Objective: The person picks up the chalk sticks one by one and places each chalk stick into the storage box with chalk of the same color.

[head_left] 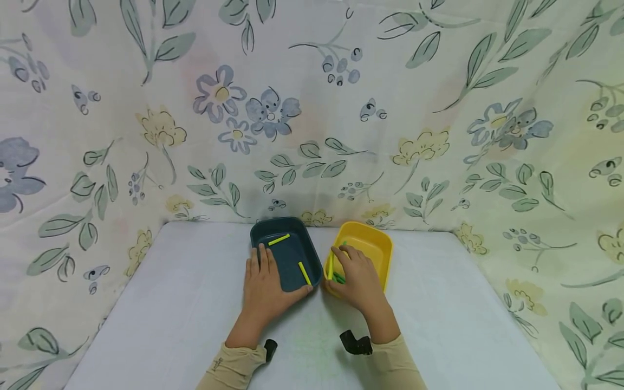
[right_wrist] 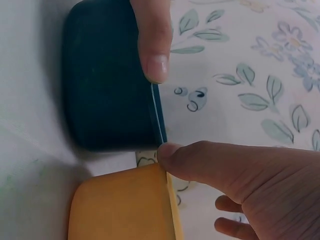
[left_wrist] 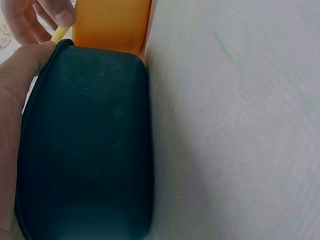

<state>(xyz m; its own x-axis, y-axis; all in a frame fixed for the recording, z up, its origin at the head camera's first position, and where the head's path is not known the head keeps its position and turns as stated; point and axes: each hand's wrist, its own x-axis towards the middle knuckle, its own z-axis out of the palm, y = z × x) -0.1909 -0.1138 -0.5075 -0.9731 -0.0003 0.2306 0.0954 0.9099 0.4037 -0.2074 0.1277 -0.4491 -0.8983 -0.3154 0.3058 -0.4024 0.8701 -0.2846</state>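
My left hand (head_left: 265,290) lies with nearly straight fingers across the left side of a dark teal tray (head_left: 312,246), its thumb at the near right rim. Two yellow-green sticks (head_left: 279,239) lie apart inside that tray. Beside it stands a yellow tray (head_left: 385,244), with my right hand (head_left: 358,276) over it. Between thumb and index finger the right hand pinches a yellow stick (head_left: 331,265) end to end; part of the stick (left_wrist: 60,34) shows in the left wrist view. Green pieces (head_left: 338,278) lie in the yellow tray, partly hidden by the hand.
A white cloth (head_left: 185,303) covers the table, with faint green marks near its middle. Behind the trays hangs a floral curtain (head_left: 302,124). Black curved pieces (head_left: 356,343) sit at both sleeve cuffs.
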